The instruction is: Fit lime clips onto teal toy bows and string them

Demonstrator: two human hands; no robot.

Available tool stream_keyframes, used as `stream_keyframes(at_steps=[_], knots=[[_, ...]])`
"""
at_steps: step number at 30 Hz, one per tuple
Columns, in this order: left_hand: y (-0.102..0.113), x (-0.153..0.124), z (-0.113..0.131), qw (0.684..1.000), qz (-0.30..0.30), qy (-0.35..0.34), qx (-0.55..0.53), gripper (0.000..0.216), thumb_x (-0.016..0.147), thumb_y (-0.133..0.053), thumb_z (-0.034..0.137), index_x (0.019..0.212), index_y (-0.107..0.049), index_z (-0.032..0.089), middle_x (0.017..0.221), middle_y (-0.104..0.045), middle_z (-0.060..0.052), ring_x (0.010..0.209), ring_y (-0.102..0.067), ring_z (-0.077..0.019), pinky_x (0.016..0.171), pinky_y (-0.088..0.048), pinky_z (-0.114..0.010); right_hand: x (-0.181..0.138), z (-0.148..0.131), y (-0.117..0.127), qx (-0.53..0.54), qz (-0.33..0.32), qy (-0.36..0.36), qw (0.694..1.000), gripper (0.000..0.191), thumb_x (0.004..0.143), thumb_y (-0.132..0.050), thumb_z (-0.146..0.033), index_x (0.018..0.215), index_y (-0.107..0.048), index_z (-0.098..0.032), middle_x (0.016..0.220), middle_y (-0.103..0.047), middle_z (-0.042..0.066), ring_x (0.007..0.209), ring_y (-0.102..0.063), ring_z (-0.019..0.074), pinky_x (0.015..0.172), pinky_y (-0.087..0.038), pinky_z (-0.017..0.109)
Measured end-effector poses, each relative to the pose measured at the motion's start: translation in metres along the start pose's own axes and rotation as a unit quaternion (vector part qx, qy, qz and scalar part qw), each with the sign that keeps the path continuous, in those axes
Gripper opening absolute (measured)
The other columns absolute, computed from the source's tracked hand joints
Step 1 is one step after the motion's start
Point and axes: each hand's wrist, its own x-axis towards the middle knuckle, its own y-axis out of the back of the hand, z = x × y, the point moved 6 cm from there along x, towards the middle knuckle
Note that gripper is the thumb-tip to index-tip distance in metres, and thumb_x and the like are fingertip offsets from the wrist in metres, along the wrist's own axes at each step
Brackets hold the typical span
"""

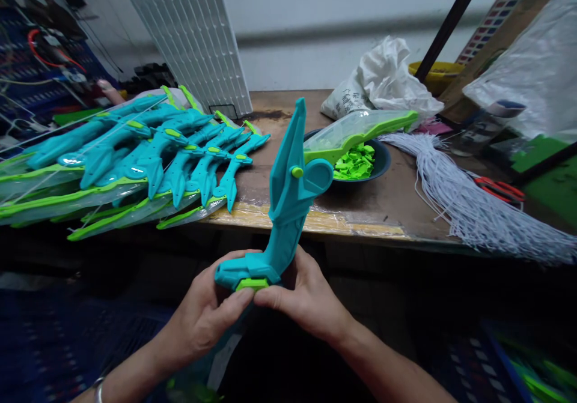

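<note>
A teal plastic toy bow (pixel 285 235) stands upright before me, in front of the table edge. My left hand (pixel 202 310) is closed round its middle from the left. From the right, my right hand (pixel 315 298) grips the same part. Both thumbs press against a lime green piece (pixel 251 284) set into the bow's middle. The upper limb carries a clear panel with a green edge (pixel 356 142) that reaches out to the right. Below my hands, the lower part of the bow is mostly hidden and dark.
Several similar strung toy bows (pixel 135 151) are piled on the table (pixel 387 211) at left. A dark bowl (pixel 382 161) holds small green pieces. To the right lie a bundle of white cords (pixel 469 199) and red-handled scissors (pixel 499 190). A white sack (pixel 383 78) stands behind.
</note>
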Motion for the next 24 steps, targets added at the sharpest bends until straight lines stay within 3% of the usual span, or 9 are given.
stream_keyframes(at_steps=[6, 11, 14, 16, 17, 19, 21, 22, 24], knots=[[-0.003, 0.004, 0.001, 0.998, 0.022, -0.031, 0.044, 0.035, 0.093, -0.063, 0.035, 0.125, -0.066, 0.021, 0.121, -0.074, -0.008, 0.107, -0.070, -0.0255, 0.096, -0.055, -0.033, 0.005, 0.005, 0.006, -0.015, 0.019, -0.017, 1.000, 0.041, 0.066, -0.090, -0.029, 0.095, -0.062, -0.021, 0.090, -0.065, -0.002, 0.091, -0.062, 0.0186, 0.090, -0.052, 0.032], [-0.002, 0.008, 0.001, 0.998, 0.029, -0.010, 0.056, 0.032, 0.091, -0.064, 0.035, 0.120, -0.066, 0.019, 0.115, -0.076, -0.007, 0.104, -0.071, -0.0246, 0.094, -0.055, -0.032, 0.009, 0.005, 0.006, 0.007, 0.018, -0.020, 1.000, 0.045, 0.066, -0.091, -0.032, 0.097, -0.061, -0.021, 0.091, -0.066, -0.002, 0.088, -0.064, 0.0176, 0.087, -0.054, 0.031], [0.000, 0.013, -0.005, 0.999, 0.024, 0.013, 0.018, 0.033, 0.094, -0.064, 0.037, 0.122, -0.064, 0.021, 0.117, -0.075, -0.005, 0.107, -0.069, -0.0232, 0.097, -0.053, -0.031, 0.008, 0.009, 0.005, -0.026, 0.030, -0.027, 0.999, 0.047, 0.071, -0.088, -0.034, 0.107, -0.060, -0.021, 0.098, -0.068, 0.001, 0.091, -0.065, 0.0201, 0.084, -0.056, 0.033], [0.000, 0.016, -0.008, 0.999, 0.026, 0.030, -0.010, 0.034, 0.095, -0.063, 0.039, 0.125, -0.063, 0.021, 0.121, -0.073, -0.005, 0.111, -0.068, -0.0226, 0.100, -0.050, -0.030, 0.004, 0.006, 0.010, -0.126, 0.088, 0.019, 0.988, 0.057, 0.074, -0.087, -0.032, 0.122, -0.056, -0.022, 0.111, -0.066, 0.005, 0.099, -0.065, 0.0227, 0.084, -0.057, 0.036], [0.000, 0.017, -0.009, 0.999, 0.031, 0.037, -0.022, 0.035, 0.096, -0.063, 0.039, 0.125, -0.062, 0.021, 0.122, -0.072, -0.006, 0.112, -0.067, -0.0225, 0.101, -0.050, -0.030, 0.001, 0.001, 0.013, -0.202, 0.130, 0.069, 0.968, 0.064, 0.076, -0.086, -0.031, 0.130, -0.053, -0.023, 0.120, -0.063, 0.008, 0.105, -0.063, 0.0244, 0.087, -0.057, 0.038], [-0.002, 0.020, -0.008, 0.998, 0.035, 0.045, -0.041, 0.036, 0.096, -0.063, 0.040, 0.125, -0.061, 0.019, 0.122, -0.072, -0.006, 0.112, -0.067, -0.0225, 0.100, -0.049, -0.030, -0.009, -0.013, 0.011, -0.361, 0.182, 0.199, 0.893, 0.068, 0.081, -0.083, -0.027, 0.139, -0.048, -0.023, 0.130, -0.055, 0.012, 0.115, -0.058, 0.0269, 0.093, -0.056, 0.042], [-0.006, 0.023, -0.005, 0.997, 0.031, 0.045, -0.049, 0.034, 0.096, -0.063, 0.040, 0.122, -0.062, 0.018, 0.120, -0.072, -0.007, 0.111, -0.066, -0.0224, 0.100, -0.049, -0.030, -0.018, -0.021, -0.002, -0.470, 0.162, 0.305, 0.812, 0.054, 0.089, -0.074, -0.020, 0.138, -0.051, -0.020, 0.125, -0.055, 0.015, 0.115, -0.057, 0.0273, 0.094, -0.056, 0.043], [-0.008, 0.024, -0.004, 0.997, 0.028, 0.046, -0.048, 0.033, 0.096, -0.062, 0.039, 0.120, -0.062, 0.018, 0.120, -0.073, -0.007, 0.111, -0.066, -0.0221, 0.100, -0.049, -0.030, -0.020, -0.022, -0.008, -0.499, 0.136, 0.336, 0.787, 0.046, 0.092, -0.068, -0.015, 0.136, -0.054, -0.018, 0.120, -0.057, 0.015, 0.111, -0.058, 0.0263, 0.091, -0.057, 0.041], [-0.011, 0.025, -0.002, 0.997, 0.019, 0.050, -0.046, 0.028, 0.097, -0.062, 0.038, 0.116, -0.064, 0.017, 0.116, -0.073, -0.006, 0.108, -0.065, -0.0214, 0.099, -0.049, -0.030, -0.021, -0.023, -0.014, -0.519, 0.098, 0.359, 0.770, 0.038, 0.093, -0.061, -0.007, 0.131, -0.058, -0.014, 0.111, -0.059, 0.015, 0.103, -0.060, 0.0243, 0.083, -0.059, 0.036]])
